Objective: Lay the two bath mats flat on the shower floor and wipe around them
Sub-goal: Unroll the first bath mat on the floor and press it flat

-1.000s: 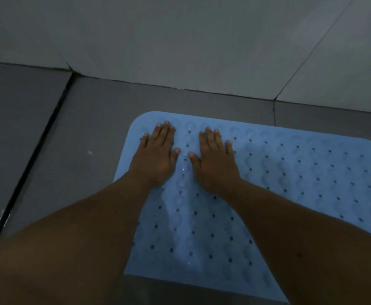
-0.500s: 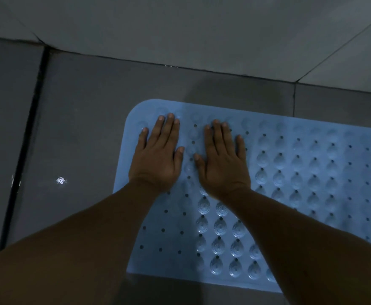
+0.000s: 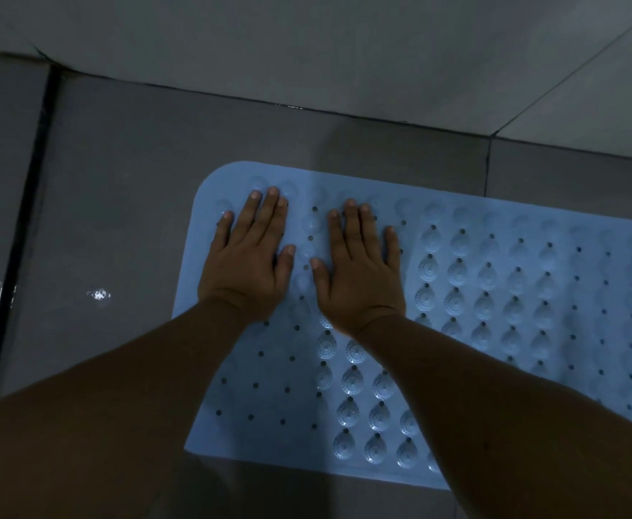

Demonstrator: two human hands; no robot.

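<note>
A light blue rubber bath mat (image 3: 513,294) with raised teardrop bumps and small holes lies flat on the dark grey shower floor (image 3: 119,219). Its rounded left end is near the middle of the view and its right part runs out of frame. My left hand (image 3: 248,258) rests palm down on the mat's far left corner, fingers spread. My right hand (image 3: 359,271) lies flat beside it, thumbs almost touching. Neither hand holds anything. Only one mat is in view.
A pale tiled wall (image 3: 307,50) meets the floor just beyond the mat's far edge. A dark grout line (image 3: 22,226) runs down the floor at the left. A small bright wet glint (image 3: 99,294) sits on the tile left of the mat.
Both hands have slid a little toward the mat's far edge while staying flat. The view has shifted closer and more directly above the mat.
</note>
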